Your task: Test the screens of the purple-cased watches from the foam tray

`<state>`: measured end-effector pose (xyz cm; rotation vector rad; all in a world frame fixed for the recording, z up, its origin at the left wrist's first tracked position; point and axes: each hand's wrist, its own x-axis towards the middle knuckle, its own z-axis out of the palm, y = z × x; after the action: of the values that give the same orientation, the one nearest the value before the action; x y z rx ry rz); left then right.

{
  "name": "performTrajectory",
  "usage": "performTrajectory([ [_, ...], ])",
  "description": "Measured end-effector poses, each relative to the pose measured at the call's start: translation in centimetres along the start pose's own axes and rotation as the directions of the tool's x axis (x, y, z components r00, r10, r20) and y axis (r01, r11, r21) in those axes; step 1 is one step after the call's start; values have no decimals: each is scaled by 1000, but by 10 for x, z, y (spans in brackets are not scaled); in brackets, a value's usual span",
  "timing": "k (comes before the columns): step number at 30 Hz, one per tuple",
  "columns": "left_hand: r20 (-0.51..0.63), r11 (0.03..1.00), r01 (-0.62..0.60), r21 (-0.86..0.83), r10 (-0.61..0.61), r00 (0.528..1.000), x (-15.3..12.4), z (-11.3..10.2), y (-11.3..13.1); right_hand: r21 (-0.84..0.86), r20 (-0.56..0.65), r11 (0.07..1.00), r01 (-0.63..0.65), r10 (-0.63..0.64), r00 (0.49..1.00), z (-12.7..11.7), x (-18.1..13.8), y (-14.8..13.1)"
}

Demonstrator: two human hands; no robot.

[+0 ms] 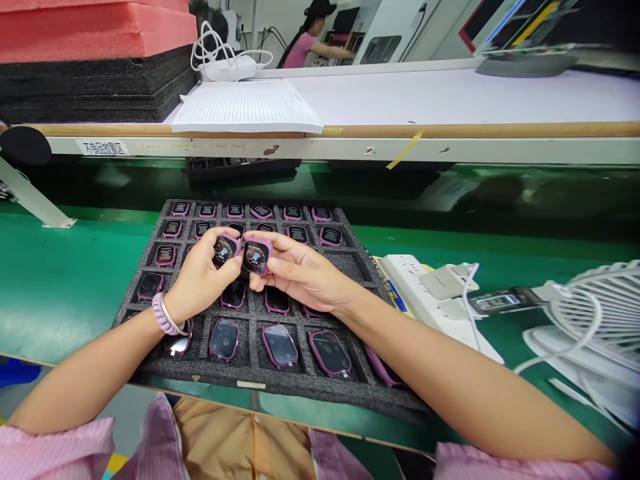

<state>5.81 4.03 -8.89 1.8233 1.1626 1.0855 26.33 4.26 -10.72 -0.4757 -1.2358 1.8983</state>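
Two purple-framed smartwatches are held side by side above a black foam tray (240, 375). My left hand (203, 277) grips the left smartwatch (223, 252) between thumb and fingers. In my right hand (305, 273) is the other smartwatch (256, 257), pinched at its right edge. Both screens are lit with a dial and a small bluish figure. Rows of similar watch bodies, without straps, lie in the tray's compartments. Those at the back, such as one smartwatch (331, 236), show lines of text; the front ones, like another smartwatch (280, 345), have dark screens. My hands hide some compartments.
A white power strip (417, 287) with chargers stands right of the tray, beside a white fan (600, 313) and cables. Across the back runs a raised shelf (400, 100) bearing papers (245, 107) and stacked red and black foam (100, 87). A person (305, 43) sits beyond it.
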Motion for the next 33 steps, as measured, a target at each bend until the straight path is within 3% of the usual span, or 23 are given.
performTrajectory([
  [33,-32,1000,-2,-11,2,999,-2,1,-1,-27,-18,999,26,-27,999,3,-1,0],
])
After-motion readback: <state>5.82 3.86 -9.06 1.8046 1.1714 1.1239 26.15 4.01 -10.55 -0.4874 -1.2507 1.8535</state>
